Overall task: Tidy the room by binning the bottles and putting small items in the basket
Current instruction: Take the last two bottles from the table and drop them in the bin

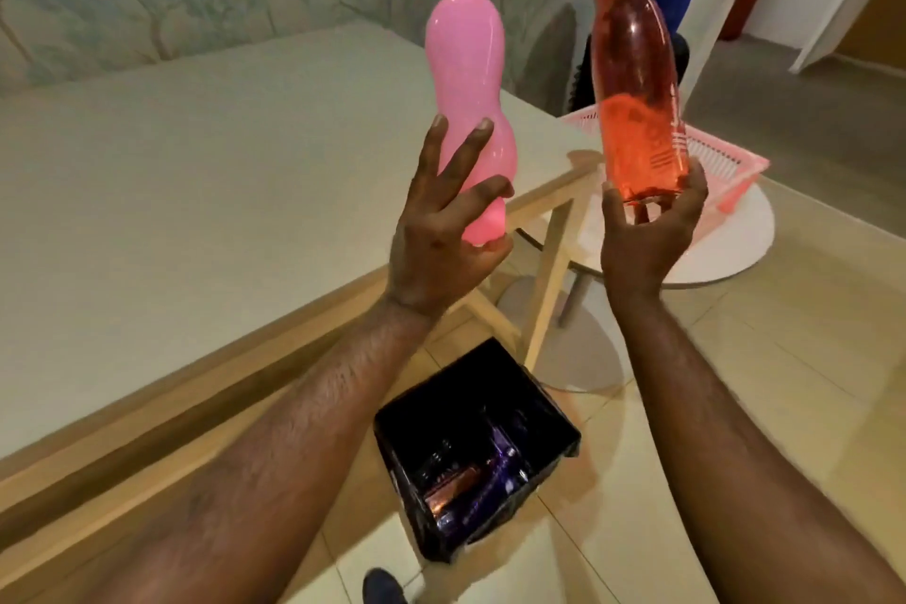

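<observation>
My left hand (443, 231) grips a pink bottle (468, 79) by its narrow end, held upside down with the rounded end up, above the table's corner. My right hand (647, 235) holds a translucent red bottle (635, 79) by its base, upright with a metal cap on top. Below and between my arms, a black bin (549, 451) lined with a dark bag stands on the floor, with a few bottles lying inside. A pink basket (725, 167) sits on a small round white table behind the red bottle.
A large pale table (196, 191) with a wooden edge and legs fills the left. The round white table (735, 250) stands on a metal base to the right. Tiled floor lies around the bin. My shoe (382, 586) shows at the bottom edge.
</observation>
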{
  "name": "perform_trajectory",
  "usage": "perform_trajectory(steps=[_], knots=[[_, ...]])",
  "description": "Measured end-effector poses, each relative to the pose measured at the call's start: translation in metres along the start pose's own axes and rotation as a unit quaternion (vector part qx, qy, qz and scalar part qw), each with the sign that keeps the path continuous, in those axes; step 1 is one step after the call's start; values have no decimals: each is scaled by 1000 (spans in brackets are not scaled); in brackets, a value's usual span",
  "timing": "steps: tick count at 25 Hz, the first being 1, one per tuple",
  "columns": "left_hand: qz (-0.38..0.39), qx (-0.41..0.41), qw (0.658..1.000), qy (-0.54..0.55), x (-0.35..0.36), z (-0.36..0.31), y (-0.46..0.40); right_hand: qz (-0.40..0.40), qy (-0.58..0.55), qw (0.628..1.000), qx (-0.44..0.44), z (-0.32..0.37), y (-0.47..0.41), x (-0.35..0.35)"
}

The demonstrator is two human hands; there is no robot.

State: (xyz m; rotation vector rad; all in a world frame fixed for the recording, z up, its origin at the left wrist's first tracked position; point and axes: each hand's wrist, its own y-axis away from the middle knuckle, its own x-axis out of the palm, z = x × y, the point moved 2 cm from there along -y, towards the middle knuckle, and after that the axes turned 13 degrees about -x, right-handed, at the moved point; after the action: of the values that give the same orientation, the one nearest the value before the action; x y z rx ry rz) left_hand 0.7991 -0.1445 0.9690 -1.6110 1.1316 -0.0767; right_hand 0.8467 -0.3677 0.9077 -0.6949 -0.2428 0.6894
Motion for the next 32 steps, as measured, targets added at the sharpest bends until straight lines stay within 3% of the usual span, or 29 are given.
perform_trajectory(steps=[6, 11, 17, 22, 27, 32], knots=[[74, 55, 991, 94, 50, -60, 50, -78, 19, 995, 51, -48, 31, -97], [182, -12, 975, 129, 83, -70, 121, -91, 91, 985, 116, -96, 105, -155], [305, -165, 932, 105, 109, -15, 220, 38, 169, 959, 226, -142, 220, -175], [397, -268, 876, 57, 125, 49, 294, 172, 237, 913, 285, -166, 289, -162], [451, -360, 815, 52, 149, 114, 347, 284, 271, 869, 302, -195, 331, -131], [489, -433, 755, 62, 192, 166, 392, 332, 255, 836, 354, -232, 364, -89]])
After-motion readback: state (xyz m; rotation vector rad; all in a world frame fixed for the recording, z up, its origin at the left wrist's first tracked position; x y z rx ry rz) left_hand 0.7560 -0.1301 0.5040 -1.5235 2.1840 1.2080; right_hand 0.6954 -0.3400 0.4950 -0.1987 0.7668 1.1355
